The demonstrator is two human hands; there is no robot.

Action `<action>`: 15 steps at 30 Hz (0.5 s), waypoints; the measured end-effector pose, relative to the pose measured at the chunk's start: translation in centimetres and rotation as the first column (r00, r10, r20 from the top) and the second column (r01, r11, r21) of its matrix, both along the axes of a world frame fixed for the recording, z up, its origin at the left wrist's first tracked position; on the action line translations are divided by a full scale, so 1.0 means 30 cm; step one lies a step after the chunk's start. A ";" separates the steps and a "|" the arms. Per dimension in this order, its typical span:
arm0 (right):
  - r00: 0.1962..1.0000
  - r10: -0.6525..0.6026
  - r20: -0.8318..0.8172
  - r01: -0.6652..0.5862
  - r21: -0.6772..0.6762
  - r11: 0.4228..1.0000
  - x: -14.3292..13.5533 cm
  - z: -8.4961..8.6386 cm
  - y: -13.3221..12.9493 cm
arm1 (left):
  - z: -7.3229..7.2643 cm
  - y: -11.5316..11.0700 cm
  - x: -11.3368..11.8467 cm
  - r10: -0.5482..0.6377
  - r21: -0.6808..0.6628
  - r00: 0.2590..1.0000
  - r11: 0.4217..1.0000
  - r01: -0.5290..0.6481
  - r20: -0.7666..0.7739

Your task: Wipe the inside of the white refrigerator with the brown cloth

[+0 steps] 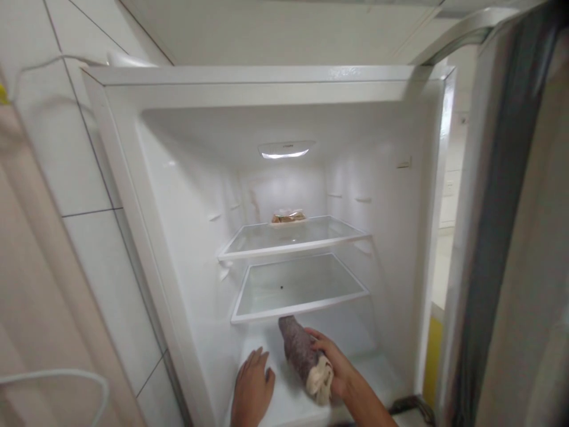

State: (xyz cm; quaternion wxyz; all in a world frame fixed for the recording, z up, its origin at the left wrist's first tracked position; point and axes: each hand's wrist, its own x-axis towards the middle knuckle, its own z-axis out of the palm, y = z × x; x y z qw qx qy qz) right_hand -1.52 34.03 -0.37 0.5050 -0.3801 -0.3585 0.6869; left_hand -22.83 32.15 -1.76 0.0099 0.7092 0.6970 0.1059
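My right hand (331, 359) is closed around a bunched cloth (300, 350), greyish purple along most of its length and cream at the near end. The cloth is inside the open fridge, low down near the fridge floor (284, 412). I cannot tell whether it touches that floor. To its left, my left hand (254, 382) reaches into the fridge with its fingers stretched out and nothing in them. Just above the cloth's far end is the lower glass shelf (306, 284), which has a small dark spot on it.
On the upper glass shelf (253, 240) a small clear-wrapped package (288, 217) sits at the back. A lamp (285, 151) glows under the fridge ceiling. The open fridge door (498, 237) stands on the right, and a tiled wall (95, 255) is on the left.
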 end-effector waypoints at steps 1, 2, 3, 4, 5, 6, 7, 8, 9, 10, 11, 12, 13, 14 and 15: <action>0.989 0.015 -0.149 -0.022 -0.040 0.999 0.016 -0.009 -0.026 | -0.002 0.001 -0.001 0.000 0.005 1.000 1.000 0.000 -0.003; 0.957 0.025 -0.288 -0.049 -0.076 0.996 0.029 -0.022 -0.050 | -0.005 0.002 -0.002 -0.001 0.007 1.000 1.000 0.001 -0.005; 0.916 0.024 -0.400 -0.071 -0.102 0.992 0.040 -0.036 -0.070 | -0.007 0.005 -0.003 -0.001 0.009 1.000 1.000 0.001 -0.003; 0.882 0.014 -0.471 -0.077 -0.114 0.991 0.046 -0.050 -0.087 | -0.010 0.008 -0.004 -0.002 0.014 1.000 1.000 0.002 0.000; 0.865 0.001 -0.502 -0.063 -0.106 0.992 0.049 -0.060 -0.100 | -0.012 0.011 -0.005 -0.004 0.020 1.000 1.000 0.003 0.003; 0.852 -0.009 -0.523 -0.041 -0.083 0.996 0.050 -0.065 -0.109 | -0.014 0.014 -0.005 -0.005 0.025 1.000 1.000 0.004 0.006; 0.839 -0.018 -0.544 -0.015 -0.056 0.998 0.050 -0.064 -0.114 | -0.016 0.017 -0.006 -0.007 0.031 1.000 1.000 0.006 0.009; 0.825 -0.024 -0.564 0.004 -0.036 0.999 0.051 -0.059 -0.115 | -0.017 0.019 -0.007 -0.009 0.035 1.000 0.999 0.008 0.010; 0.812 -0.026 -0.583 0.016 -0.023 1.000 0.054 -0.050 -0.113 | -0.019 0.020 -0.009 -0.011 0.040 1.000 0.999 0.011 0.010; 0.801 -0.028 -0.598 0.020 -0.019 1.000 0.062 -0.040 -0.107 | -0.021 0.021 -0.011 -0.012 0.044 1.000 0.999 0.011 0.012; 0.792 -0.037 -0.609 0.026 -0.026 0.999 0.074 -0.030 -0.098 | -0.023 0.021 -0.012 -0.012 0.049 1.000 0.999 0.011 0.016; 0.786 -0.051 -0.616 0.034 -0.038 0.999 0.091 -0.024 -0.086 | -0.025 0.020 -0.014 -0.015 0.055 1.000 0.998 0.013 0.021; 0.783 -0.072 -0.618 0.050 -0.053 0.997 0.113 -0.020 -0.071 | -0.026 0.019 -0.016 -0.016 0.058 1.000 0.998 0.014 0.027; 0.782 -0.105 -0.614 0.083 -0.065 0.994 0.138 -0.019 -0.053 | -0.027 0.019 -0.017 -0.017 0.058 0.999 0.998 0.015 0.033; 0.786 -0.145 -0.601 0.134 -0.062 0.989 0.165 -0.020 -0.031 | -0.028 0.019 -0.018 -0.016 0.056 0.999 0.998 0.014 0.038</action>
